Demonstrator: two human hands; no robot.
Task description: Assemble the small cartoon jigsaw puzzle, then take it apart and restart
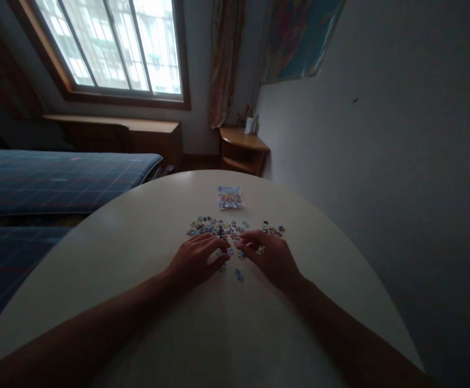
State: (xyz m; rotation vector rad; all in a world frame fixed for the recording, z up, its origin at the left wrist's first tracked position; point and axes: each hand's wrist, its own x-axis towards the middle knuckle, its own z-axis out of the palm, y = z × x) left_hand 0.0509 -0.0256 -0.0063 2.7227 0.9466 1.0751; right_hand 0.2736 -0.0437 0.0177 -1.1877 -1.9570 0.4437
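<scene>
Small, multicoloured jigsaw puzzle pieces (206, 222) lie in a loose heap on the round white table (138, 231). My left hand (196, 256) rests at the near left side of the heap, thumb and fingers apart, with several pieces showing around the fingertips. Opposite it, my right hand (269, 256) has thumb and fingertips drawn close together over the pieces; whatever is between them is too small to make out. One light-blue puzzle piece (238, 275) lies apart, nearer to me, between the two wrists. A smaller cluster of puzzle pieces (274, 230) sits just beyond my right hand.
Behind the heap lies a small printed picture sheet or packet (230, 198). A bed with a blue plaid cover (57, 178) stands left of the table. At the back is a wooden corner shelf (243, 139); a wall (400, 161) runs along the right.
</scene>
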